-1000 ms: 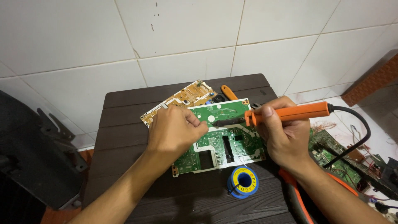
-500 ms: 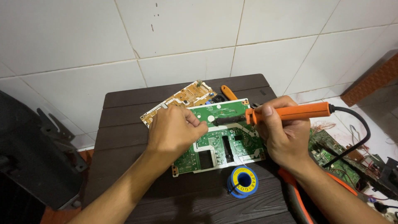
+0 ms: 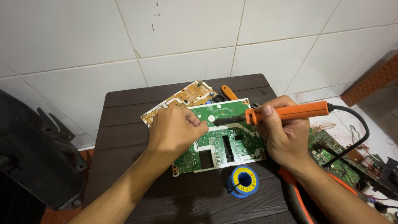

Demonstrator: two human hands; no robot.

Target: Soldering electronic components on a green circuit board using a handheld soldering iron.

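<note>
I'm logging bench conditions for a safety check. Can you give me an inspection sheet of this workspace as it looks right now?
Surface: small dark brown slatted table, set on the floor.
Job's things: green circuit board lying flat; orange-handled soldering iron, tip over the board; blue solder spool at the front edge.
Clutter: tan circuit board partly under the green one; orange tool handle behind it.
Grippers: left hand resting on the green board; right hand gripping the iron.
Cables: black cord from the iron, looping right.
Surroundings: white tiled floor; more boards at right; black object at left.
</note>
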